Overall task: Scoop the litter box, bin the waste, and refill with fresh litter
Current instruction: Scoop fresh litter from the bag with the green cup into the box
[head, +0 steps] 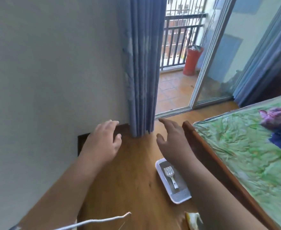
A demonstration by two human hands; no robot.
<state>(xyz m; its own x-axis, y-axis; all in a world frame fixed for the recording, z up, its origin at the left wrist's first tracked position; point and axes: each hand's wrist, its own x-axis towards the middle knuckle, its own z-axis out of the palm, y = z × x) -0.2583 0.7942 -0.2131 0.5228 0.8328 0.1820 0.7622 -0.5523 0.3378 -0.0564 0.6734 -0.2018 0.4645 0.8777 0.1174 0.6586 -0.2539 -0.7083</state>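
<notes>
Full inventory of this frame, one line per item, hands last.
litter box: one, white with grey litter, floor beside bed
scoop: one, white, lying in litter box
curtain: one, blue, by balcony door
bucket: one, red, on balcony
bed: one, green sheet, right
clothes: one heap, purple and blue, on bed
cord: one, white, bottom left
yellow item: one, unclear, bottom edge
left hand: one, open, raised near wall
right hand: one, open, raised near bed frame
</notes>
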